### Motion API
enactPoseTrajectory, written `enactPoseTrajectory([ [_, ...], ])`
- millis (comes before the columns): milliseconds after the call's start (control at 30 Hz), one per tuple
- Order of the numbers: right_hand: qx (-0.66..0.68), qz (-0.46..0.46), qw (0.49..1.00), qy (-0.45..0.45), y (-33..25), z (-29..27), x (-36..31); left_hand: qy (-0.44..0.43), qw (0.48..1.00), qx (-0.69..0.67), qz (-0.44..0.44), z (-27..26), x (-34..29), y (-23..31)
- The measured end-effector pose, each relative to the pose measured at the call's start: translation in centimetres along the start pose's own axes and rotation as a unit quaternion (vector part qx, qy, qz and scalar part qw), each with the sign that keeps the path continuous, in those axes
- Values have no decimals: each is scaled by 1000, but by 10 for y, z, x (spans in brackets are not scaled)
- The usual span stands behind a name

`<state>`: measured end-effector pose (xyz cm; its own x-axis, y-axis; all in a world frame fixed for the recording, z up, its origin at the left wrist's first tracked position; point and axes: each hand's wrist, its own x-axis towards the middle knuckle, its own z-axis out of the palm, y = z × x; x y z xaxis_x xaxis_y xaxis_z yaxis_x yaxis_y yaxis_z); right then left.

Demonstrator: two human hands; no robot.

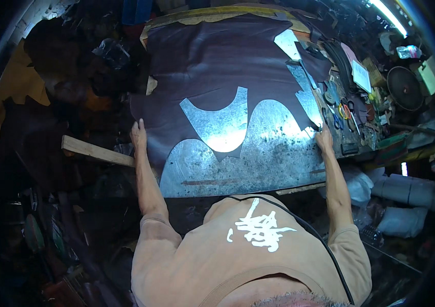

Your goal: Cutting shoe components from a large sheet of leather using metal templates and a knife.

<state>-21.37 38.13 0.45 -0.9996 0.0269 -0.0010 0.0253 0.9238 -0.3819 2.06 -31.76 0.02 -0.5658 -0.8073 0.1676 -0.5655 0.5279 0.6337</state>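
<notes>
A large dark brown leather hide (202,61) lies spread over a metal sheet (279,158) on the bench in front of me. Curved openings in the hide show the bright, spotted metal beneath. My left hand (139,134) rests at the hide's left edge, its visible fingers stretched forward and slightly apart. Over at the right edge, my right hand (324,139) is closed at a narrow dark tip of the hide; its fingertips are partly hidden. Both arms reach out wide from my body.
A wooden bar (95,150) juts out left of the bench. Scissors (344,109) and other hand tools lie at the right, near a round dark disc (404,87). White plastic-wrapped bundles (404,221) sit low at the right. Tan leather (20,77) hangs far left.
</notes>
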Motion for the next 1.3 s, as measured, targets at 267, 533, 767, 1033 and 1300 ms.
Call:
enactPoseTrajectory([
  [267,-11,-50,999,-10,3,-1,3,-198,893,179,364,8,-83,178],
  [533,-41,-18,999,20,8,7,-7,-291,921,77,248,-4,-92,118],
  [767,-109,-60,992,4,-9,-3,-2,-183,954,235,36,17,-46,74],
  [1033,-110,-55,991,-59,-31,-14,-34,-203,960,177,75,23,-25,48],
  [1300,-46,12,987,-155,2,-28,-102,-242,944,213,66,-49,-44,-9],
])
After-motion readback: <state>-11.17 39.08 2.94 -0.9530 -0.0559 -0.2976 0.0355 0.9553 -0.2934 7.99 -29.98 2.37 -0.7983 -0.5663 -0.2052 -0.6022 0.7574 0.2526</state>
